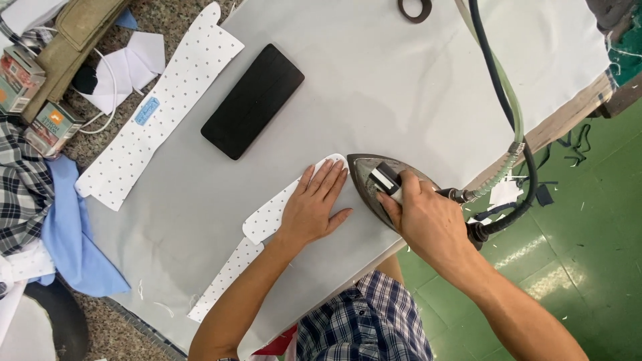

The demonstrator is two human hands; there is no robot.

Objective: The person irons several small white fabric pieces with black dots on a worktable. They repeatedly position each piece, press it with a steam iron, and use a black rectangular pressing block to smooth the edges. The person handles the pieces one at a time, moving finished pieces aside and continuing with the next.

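Hands low centre: left hand [313, 207] flat, fingers spread, pressing a dotted white fabric strip [267, 230] that runs lower left to upper right; right hand [424, 217] gripping the iron [374, 187] handle, tip pointing upper left, just beside the strip's end. Hose [515, 120] trails right. Black rectangular block [253, 100] above. Second dotted strip [157, 113] with blue label upper left; small orange-marked boxes [30, 93] at left edge.

Bright even overhead light, soft shadows, sharp focus, slight edge distortion.
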